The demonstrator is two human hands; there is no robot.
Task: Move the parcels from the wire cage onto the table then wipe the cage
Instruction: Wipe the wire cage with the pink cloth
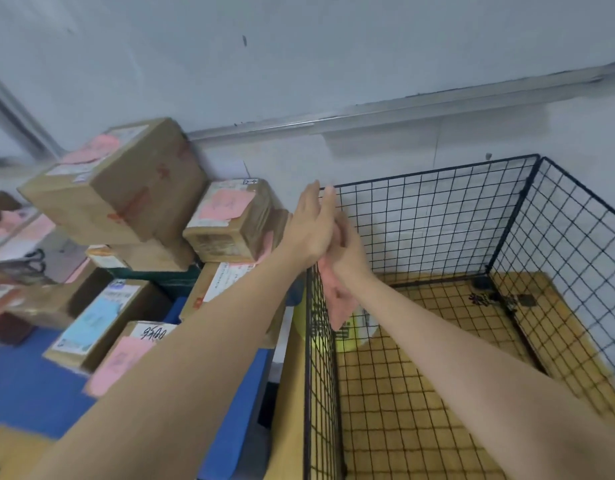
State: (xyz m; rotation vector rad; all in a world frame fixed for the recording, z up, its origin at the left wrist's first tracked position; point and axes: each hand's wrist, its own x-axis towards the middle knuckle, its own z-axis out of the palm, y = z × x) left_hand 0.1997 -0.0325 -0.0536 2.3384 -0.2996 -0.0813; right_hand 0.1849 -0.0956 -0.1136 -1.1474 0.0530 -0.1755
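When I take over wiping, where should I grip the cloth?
I'd pinch the cloth by its loose lower end, coming from above inside the cage: it hangs free below the right hand, which bunches the upper part against the mesh.

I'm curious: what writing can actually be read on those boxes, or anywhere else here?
"9500": handwritten on a white tag on the nearest box.
Pink labels: blurred, unreadable.
Shipping label: print too small to read.
Blue label: blurred.
Red marks on the top box: unreadable.
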